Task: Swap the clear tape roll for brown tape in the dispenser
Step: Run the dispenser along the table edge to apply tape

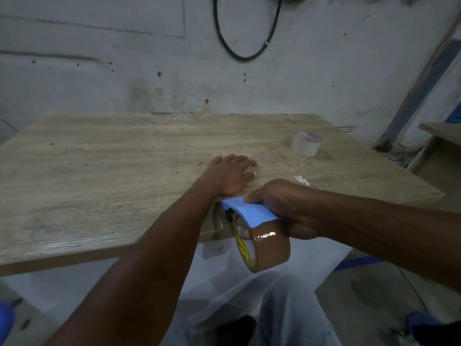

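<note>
A blue tape dispenser [252,212] carries a brown tape roll [270,248] and hangs over the near edge of the wooden table [99,176]. My right hand [287,208] is shut on the dispenser from above, its fingers wrapped around the blue body. Just beyond the dispenser's front end, my left hand [230,174] lies palm down on the tabletop with its fingers spread. The clear tape roll [306,144] stands apart on the table at the far right.
A grey wall with a hanging black cable loop [245,41] rises behind the table. A wooden board and a frame [424,78] lean at the right. My lap is below the table's near edge.
</note>
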A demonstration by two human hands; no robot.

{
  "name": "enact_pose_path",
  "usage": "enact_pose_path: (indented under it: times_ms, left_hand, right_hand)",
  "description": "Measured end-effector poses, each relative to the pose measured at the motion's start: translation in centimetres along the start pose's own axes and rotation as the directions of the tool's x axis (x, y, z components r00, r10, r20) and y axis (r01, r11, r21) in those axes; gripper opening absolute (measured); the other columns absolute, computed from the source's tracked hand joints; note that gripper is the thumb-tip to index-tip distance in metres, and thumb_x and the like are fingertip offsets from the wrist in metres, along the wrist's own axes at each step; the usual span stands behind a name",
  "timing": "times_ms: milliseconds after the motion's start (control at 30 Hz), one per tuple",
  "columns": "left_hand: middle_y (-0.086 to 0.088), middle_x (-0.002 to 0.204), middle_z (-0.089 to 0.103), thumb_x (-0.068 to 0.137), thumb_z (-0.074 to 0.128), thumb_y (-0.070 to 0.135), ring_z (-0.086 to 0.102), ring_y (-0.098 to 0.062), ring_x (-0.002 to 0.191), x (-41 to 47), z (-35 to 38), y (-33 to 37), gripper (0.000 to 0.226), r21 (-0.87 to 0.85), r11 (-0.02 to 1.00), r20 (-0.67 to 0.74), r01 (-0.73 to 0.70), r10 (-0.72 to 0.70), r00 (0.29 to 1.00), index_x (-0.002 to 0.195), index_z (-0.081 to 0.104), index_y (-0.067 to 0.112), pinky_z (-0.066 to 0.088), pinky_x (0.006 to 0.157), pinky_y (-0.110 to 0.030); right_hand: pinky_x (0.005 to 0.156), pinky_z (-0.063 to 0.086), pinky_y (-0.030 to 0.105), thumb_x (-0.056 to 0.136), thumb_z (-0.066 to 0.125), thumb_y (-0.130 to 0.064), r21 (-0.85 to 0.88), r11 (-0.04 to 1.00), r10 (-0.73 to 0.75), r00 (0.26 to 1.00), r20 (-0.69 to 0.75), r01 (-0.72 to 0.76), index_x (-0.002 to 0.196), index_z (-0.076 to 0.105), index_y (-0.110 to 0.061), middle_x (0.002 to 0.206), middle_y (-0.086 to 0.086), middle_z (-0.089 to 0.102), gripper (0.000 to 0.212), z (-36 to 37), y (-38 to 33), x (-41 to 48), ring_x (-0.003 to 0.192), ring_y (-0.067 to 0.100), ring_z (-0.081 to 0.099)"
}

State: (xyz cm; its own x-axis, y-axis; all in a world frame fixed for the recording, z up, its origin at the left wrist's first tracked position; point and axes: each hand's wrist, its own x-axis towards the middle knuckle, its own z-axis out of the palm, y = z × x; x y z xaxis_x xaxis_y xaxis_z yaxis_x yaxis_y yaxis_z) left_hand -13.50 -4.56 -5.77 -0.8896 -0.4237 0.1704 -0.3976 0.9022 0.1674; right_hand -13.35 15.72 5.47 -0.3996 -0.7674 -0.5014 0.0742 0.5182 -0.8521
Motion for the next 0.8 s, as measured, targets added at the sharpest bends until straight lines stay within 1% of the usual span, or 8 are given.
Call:
enact_pose_path:
  times_ms: [67,100,233,367,533,567,700,800]
  left_hand:
    - [0.002,0.16,0.034,0.1,0.029,0.058,0.028,-0.024,0.148,-0.2,-0.1,0.2,0.054,0.002,0.999,-0.013,0.037,-0.037,0.999,0.15,0.036,0.038,0.018,0.117,-0.055]
    - [0.001,0.16,0.034,0.1,0.029,0.058,0.027,-0.024,0.148,-0.3,0.0,0.4,0.054,0.007,0.999,-0.012,0.045,-0.045,0.999,0.149,0.037,0.038,0.017,0.117,-0.056]
    - [-0.001,0.166,0.022,0.099,0.03,0.062,0.014,-0.025,0.153,-1.2,-0.7,1.6,0.061,-0.038,0.998,0.1,0.053,-0.049,0.994,0.154,0.03,0.035,0.007,0.119,-0.059]
    - [-0.001,0.169,0.01,0.101,0.027,0.062,0.002,-0.025,0.155,-2.1,-1.0,2.2,0.066,-0.038,0.997,0.185,0.071,-0.063,0.981,0.159,0.019,0.032,-0.001,0.119,-0.06]
    - [0.003,0.168,0.015,0.101,0.027,0.062,0.008,-0.025,0.155,-2.1,-0.5,2.1,0.062,-0.021,0.997,0.13,0.072,-0.069,0.989,0.157,0.023,0.036,0.005,0.119,-0.059]
    - [0.004,0.168,0.016,0.1,0.027,0.062,0.009,-0.025,0.155,-2.0,-0.4,2.0,0.062,-0.007,0.997,0.12,0.077,-0.076,0.99,0.156,0.023,0.037,0.006,0.119,-0.058]
    - [0.005,0.167,0.018,0.1,0.024,0.063,0.009,-0.024,0.154,-2.0,-0.3,2.1,0.061,0.01,0.997,0.095,0.071,-0.072,0.993,0.155,0.023,0.038,0.008,0.12,-0.057]
    - [0.005,0.167,0.018,0.1,0.023,0.063,0.009,-0.023,0.154,-2.3,-0.4,2.2,0.061,0.009,0.998,0.086,0.066,-0.067,0.994,0.155,0.024,0.037,0.007,0.119,-0.058]
  right_hand:
    - [0.05,0.059,0.032,0.102,0.047,-0.012,0.05,0.996,0.073,0.995,0.066,-0.077,0.131,0.045,0.01,0.073,0.02,0.064,0.036,0.3,1.1,-0.2,0.042,0.021,0.065]
    - [0.05,0.059,0.034,0.102,0.048,-0.012,0.058,0.993,0.103,0.992,0.071,-0.107,0.13,0.044,0.007,0.077,0.023,0.064,0.035,0.3,1.6,-0.1,0.045,0.026,0.065]
    - [0.043,0.056,0.032,0.099,0.045,-0.008,0.078,0.993,0.082,0.996,0.035,-0.085,0.119,0.048,0.002,0.079,0.021,0.06,0.022,0.7,2.0,-0.4,0.049,0.028,0.061]
    - [0.046,0.058,0.032,0.092,0.048,-0.005,0.058,0.994,0.093,0.996,0.017,-0.093,0.117,0.052,0.005,0.077,0.024,0.063,0.027,0.3,2.3,0.2,0.046,0.027,0.064]
    - [0.08,0.057,0.042,0.099,0.051,-0.009,0.054,0.998,-0.017,0.997,-0.07,0.021,0.099,0.058,-0.005,0.095,0.019,0.067,0.007,0.4,3.1,1.1,0.07,0.026,0.064]
    - [0.079,0.057,0.042,0.099,0.051,-0.009,0.049,0.998,-0.029,0.997,-0.066,0.033,0.1,0.058,-0.005,0.097,0.021,0.067,0.008,0.3,3.3,1.2,0.071,0.026,0.064]
    - [0.052,0.057,0.037,0.098,0.051,-0.006,0.026,0.999,-0.025,0.999,-0.038,0.026,0.106,0.054,0.005,0.078,0.024,0.064,0.014,0.0,3.6,0.7,0.052,0.029,0.064]
    - [0.064,0.059,0.043,0.093,0.058,-0.009,-0.054,0.997,-0.054,0.996,-0.071,0.051,0.112,0.055,0.007,0.082,0.025,0.066,0.025,-0.1,4.3,0.7,0.059,0.032,0.066]
